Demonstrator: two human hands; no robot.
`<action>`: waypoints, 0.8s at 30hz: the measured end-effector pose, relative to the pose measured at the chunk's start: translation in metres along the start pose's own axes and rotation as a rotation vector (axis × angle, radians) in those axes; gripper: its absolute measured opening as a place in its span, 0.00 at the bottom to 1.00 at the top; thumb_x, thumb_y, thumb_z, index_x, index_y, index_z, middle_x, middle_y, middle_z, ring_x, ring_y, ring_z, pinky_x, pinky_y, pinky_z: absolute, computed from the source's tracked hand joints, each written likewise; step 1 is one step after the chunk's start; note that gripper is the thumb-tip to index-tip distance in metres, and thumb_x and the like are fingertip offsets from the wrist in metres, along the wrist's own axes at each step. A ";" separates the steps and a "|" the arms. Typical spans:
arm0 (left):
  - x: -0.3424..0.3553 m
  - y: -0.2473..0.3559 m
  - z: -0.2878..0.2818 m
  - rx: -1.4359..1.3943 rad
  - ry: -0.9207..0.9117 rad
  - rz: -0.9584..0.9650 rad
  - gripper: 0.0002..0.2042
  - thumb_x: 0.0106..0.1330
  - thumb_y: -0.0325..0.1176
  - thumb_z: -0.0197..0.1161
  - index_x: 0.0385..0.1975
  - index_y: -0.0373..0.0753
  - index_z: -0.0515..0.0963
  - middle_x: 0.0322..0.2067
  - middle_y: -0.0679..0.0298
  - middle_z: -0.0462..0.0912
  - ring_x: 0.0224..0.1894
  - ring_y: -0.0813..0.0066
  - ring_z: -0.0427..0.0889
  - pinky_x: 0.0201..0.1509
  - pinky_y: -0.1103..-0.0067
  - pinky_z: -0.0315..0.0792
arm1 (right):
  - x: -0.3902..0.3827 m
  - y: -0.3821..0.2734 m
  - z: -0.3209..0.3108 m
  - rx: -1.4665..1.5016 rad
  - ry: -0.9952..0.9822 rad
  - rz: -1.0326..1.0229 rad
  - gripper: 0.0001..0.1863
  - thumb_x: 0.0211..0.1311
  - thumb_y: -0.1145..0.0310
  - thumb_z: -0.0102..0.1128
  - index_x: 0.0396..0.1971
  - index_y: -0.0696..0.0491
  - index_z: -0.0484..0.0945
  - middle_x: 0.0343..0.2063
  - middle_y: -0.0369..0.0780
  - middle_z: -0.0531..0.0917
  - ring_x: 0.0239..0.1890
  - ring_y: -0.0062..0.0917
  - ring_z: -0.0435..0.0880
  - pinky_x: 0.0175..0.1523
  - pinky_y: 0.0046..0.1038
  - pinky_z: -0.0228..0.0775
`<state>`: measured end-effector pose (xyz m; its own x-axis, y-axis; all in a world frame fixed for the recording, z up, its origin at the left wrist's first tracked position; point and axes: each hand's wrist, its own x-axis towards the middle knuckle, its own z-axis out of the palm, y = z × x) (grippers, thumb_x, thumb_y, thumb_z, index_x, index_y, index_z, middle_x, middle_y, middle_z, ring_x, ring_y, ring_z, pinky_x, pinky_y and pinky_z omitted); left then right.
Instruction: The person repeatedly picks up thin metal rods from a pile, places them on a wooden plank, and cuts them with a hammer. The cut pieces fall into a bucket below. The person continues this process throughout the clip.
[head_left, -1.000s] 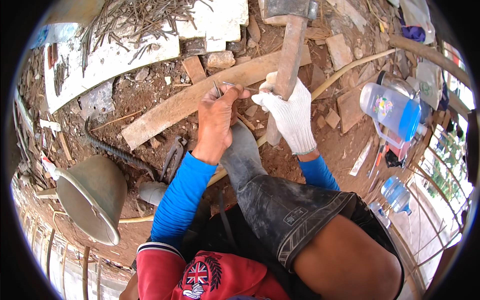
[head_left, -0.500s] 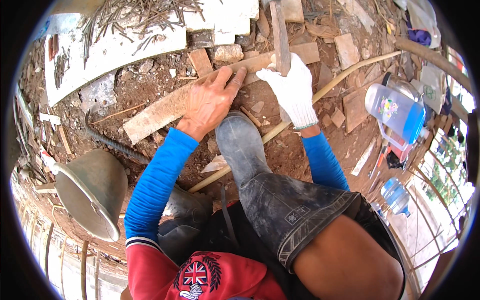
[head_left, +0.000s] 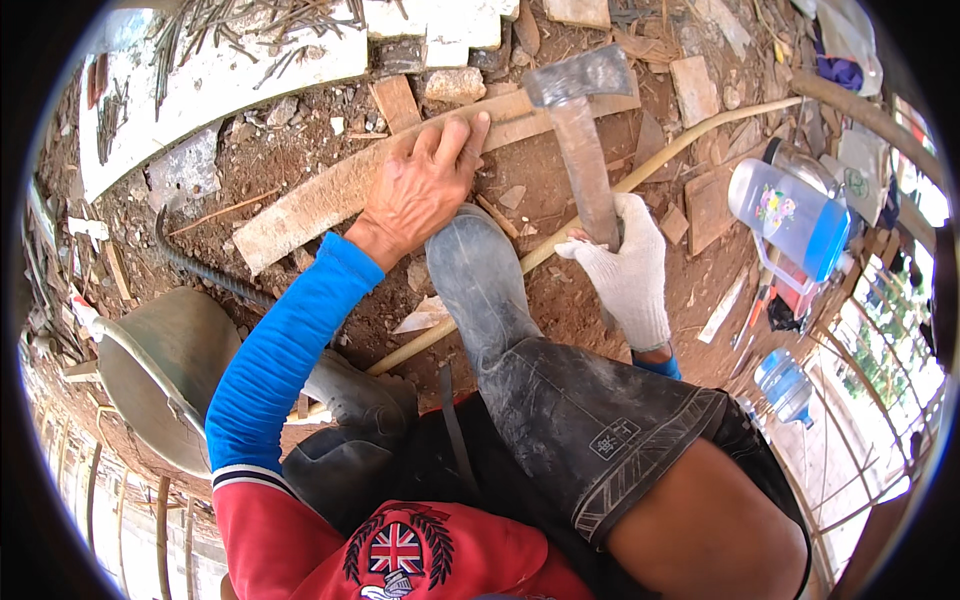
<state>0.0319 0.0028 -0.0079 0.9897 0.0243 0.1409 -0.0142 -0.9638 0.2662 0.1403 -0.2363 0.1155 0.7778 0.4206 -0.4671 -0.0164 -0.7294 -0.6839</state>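
Note:
A wooden plank (head_left: 310,195) lies slantwise on the brown soil in front of me. My left hand (head_left: 425,175), bare, grips and presses it near the middle, fingers over its top edge; the underside of the grip is hidden. In a white knit glove, my right hand (head_left: 632,270) is closed round the handle of a hammer (head_left: 582,150). The hammer's dark metal head is over the plank's right end. My grey rubber boot (head_left: 475,270) stands at the plank's near edge, just below my left hand.
A bamboo pole (head_left: 660,160) crosses the ground beneath the hammer. At the left stand a bucket (head_left: 165,375) on its side and a bent steel bar (head_left: 205,270). A plastic jug (head_left: 790,215) lies at the right. Thin rods (head_left: 205,40) lie on a white board (head_left: 290,75) at the far left.
My right hand has drawn back toward me with the hammer, whose head has come into view over the plank. My left hand stays on the plank, which has shifted slightly left.

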 end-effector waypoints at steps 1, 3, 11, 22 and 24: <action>0.000 0.001 -0.001 0.000 -0.005 -0.005 0.32 0.76 0.39 0.62 0.78 0.35 0.67 0.56 0.56 0.75 0.59 0.59 0.82 0.61 0.66 0.81 | -0.002 0.010 0.004 -0.089 0.045 0.012 0.34 0.51 0.65 0.90 0.53 0.61 0.77 0.40 0.44 0.88 0.41 0.28 0.92 0.43 0.32 0.83; 0.005 0.003 -0.003 -0.025 0.011 -0.007 0.32 0.77 0.38 0.61 0.78 0.34 0.67 0.57 0.56 0.75 0.58 0.59 0.82 0.61 0.67 0.81 | -0.008 0.023 0.010 -0.217 0.112 0.047 0.33 0.51 0.66 0.89 0.52 0.61 0.77 0.40 0.45 0.87 0.43 0.33 0.92 0.45 0.34 0.83; 0.003 0.003 -0.003 -0.008 -0.029 -0.032 0.33 0.75 0.35 0.60 0.79 0.33 0.65 0.52 0.57 0.74 0.57 0.60 0.82 0.60 0.67 0.82 | -0.014 0.013 0.028 -0.386 0.247 -0.081 0.28 0.60 0.62 0.83 0.53 0.59 0.79 0.43 0.50 0.86 0.44 0.42 0.90 0.47 0.38 0.81; 0.005 0.009 0.003 -0.054 0.021 -0.022 0.34 0.73 0.32 0.61 0.79 0.30 0.63 0.54 0.56 0.74 0.60 0.59 0.80 0.58 0.67 0.82 | -0.017 0.000 0.024 -0.347 0.198 -0.044 0.25 0.68 0.61 0.77 0.58 0.56 0.81 0.39 0.45 0.92 0.41 0.41 0.93 0.46 0.37 0.82; 0.005 0.006 -0.001 -0.035 -0.084 -0.032 0.35 0.73 0.32 0.61 0.79 0.29 0.63 0.55 0.56 0.74 0.60 0.58 0.80 0.59 0.67 0.82 | -0.020 0.000 0.029 -0.344 0.220 -0.022 0.24 0.69 0.60 0.75 0.59 0.55 0.81 0.40 0.46 0.92 0.41 0.42 0.93 0.46 0.39 0.83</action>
<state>0.0364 -0.0026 -0.0043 0.9982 0.0309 0.0517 0.0138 -0.9529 0.3029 0.1063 -0.2296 0.1087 0.8923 0.3393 -0.2979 0.1834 -0.8751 -0.4478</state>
